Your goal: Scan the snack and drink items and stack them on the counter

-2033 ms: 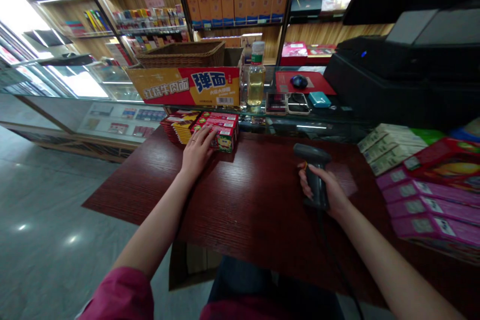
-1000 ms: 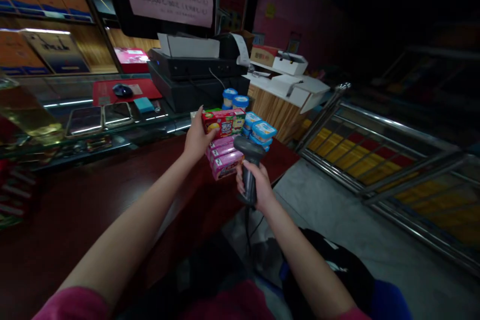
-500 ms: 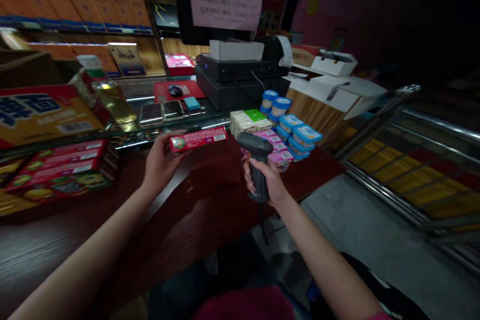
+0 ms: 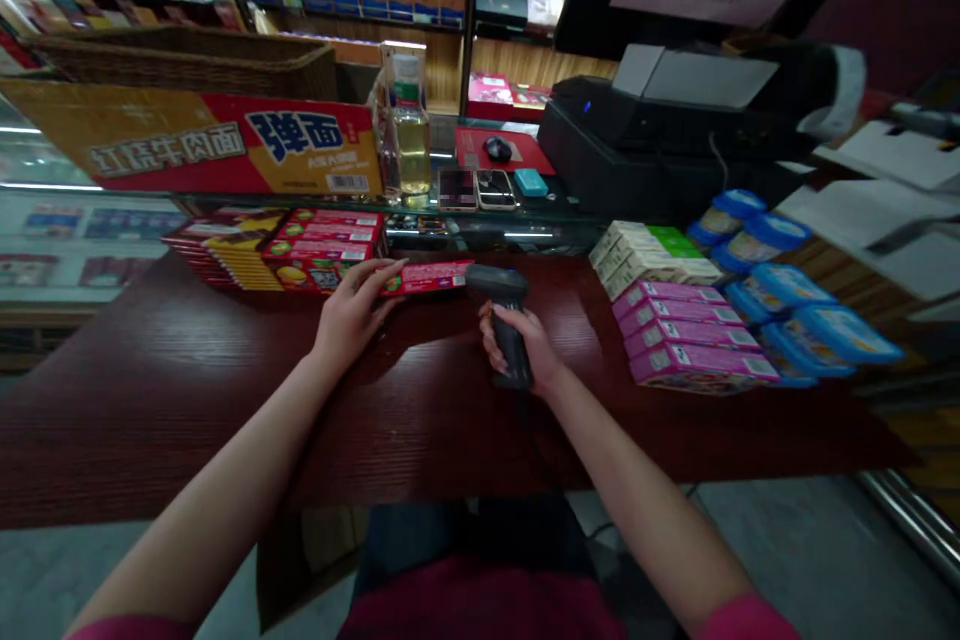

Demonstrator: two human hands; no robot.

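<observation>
Long and red, a small carton (image 4: 431,277) with a barcode on its right end is gripped by my left hand (image 4: 356,310) just above the dark red table. Wrapped round the handle of a black barcode scanner (image 4: 510,335) is my right hand (image 4: 529,350), palm to the right. The scanner's head is close to the carton's barcode end. Directly behind my left hand are stacked red cartons (image 4: 326,245), partly hidden by my fingers, with yellow and red boxes (image 4: 232,250) to their left.
To the right stand purple boxes (image 4: 694,335), pale green-and-white boxes (image 4: 649,255) and blue-lidded tubs (image 4: 814,310). Behind the table are a noodle carton (image 4: 202,145), an oil bottle (image 4: 412,145), two phones (image 4: 476,190), a mouse (image 4: 497,149) and a black till (image 4: 660,145).
My view has swung left. My left hand has brought the red carton toward the stacked red cartons, and its barcode end is now closer to the scanner. Both hands keep their holds.
</observation>
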